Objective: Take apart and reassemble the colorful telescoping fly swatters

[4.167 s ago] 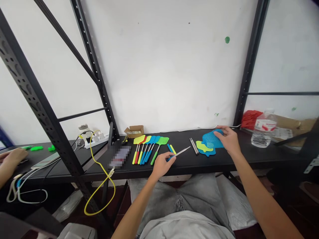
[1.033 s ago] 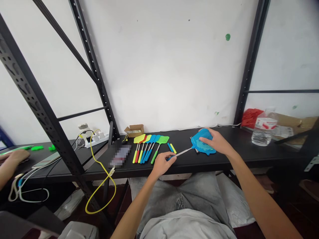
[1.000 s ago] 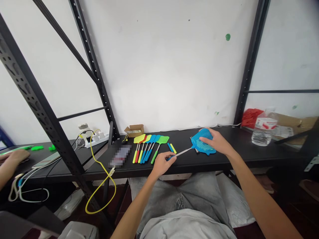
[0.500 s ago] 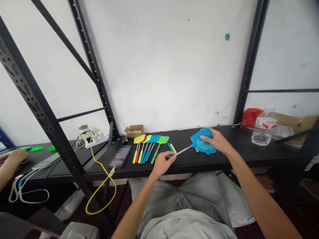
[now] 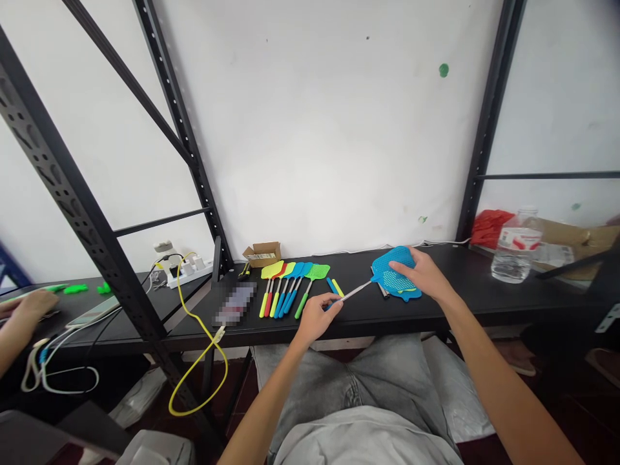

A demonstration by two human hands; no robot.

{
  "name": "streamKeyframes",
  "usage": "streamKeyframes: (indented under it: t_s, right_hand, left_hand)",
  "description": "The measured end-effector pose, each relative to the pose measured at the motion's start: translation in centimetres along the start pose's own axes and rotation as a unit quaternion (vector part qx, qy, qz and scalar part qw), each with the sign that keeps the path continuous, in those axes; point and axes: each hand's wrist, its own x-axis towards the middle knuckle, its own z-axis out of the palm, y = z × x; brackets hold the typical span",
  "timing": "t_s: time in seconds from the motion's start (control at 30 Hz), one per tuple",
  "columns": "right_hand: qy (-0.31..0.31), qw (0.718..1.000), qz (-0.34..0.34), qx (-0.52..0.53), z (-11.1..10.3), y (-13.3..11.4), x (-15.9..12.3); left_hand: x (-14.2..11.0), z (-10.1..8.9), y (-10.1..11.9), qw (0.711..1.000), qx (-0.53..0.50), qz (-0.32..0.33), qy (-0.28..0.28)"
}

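Observation:
My left hand [image 5: 320, 315] is closed round the blue handle of a fly swatter, whose thin metal rod [image 5: 357, 290] points right. At the rod's far end, my right hand [image 5: 423, 274] grips the blue perforated swatter head [image 5: 385, 263] between thumb and fingers. Beneath it lie another blue head [image 5: 405, 296] and a yellow-green one, mostly covered. The ends of metal rods [image 5: 385, 292] peek out there too. Just beyond my left hand lie a yellow handle [image 5: 338, 288] and a blue handle [image 5: 330, 284]. Several finished-looking swatters [image 5: 289, 290] in yellow, red, blue and green lie in a row further left.
A phone with a blurred screen [image 5: 237, 303] and a small cardboard box [image 5: 262, 254] are on the black table [image 5: 460, 303]. A water bottle [image 5: 517, 248] and a red bag [image 5: 490, 227] stand right. At far left another person's hand [image 5: 33, 310] works near a yellow cable [image 5: 180, 290].
Over four seconds, my right hand has brought a blue head leftward from the pile onto the rod's tip. In the last second both hands stay almost still, the head rising very slightly.

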Motion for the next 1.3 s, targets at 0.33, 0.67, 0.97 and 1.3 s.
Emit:
streamKeyframes:
  t_s: [0.33, 0.67, 0.97, 1.3]
  right_hand:
    - [-0.007, 1.000, -0.030, -0.004, -0.3, -0.3, -0.3]
    - [0.002, 1.000, -0.019, -0.010, -0.1, 0.3, -0.4]
    - [0.027, 0.999, -0.011, 0.015, 0.6, 0.0, -0.4]
    - [0.004, 1.000, -0.001, 0.027, 0.7, -0.6, -0.7]
  left_hand:
    - [0.0, 0.0, 0.0, 1.000, -0.004, 0.001, -0.003]
    - [0.1, 0.1, -0.1, 1.000, -0.013, 0.005, 0.003]
    - [0.1, 0.2, -0.3, 1.000, -0.027, 0.002, 0.005]
    - [0.0, -0.2, 0.2, 1.000, -0.013, 0.002, -0.008]
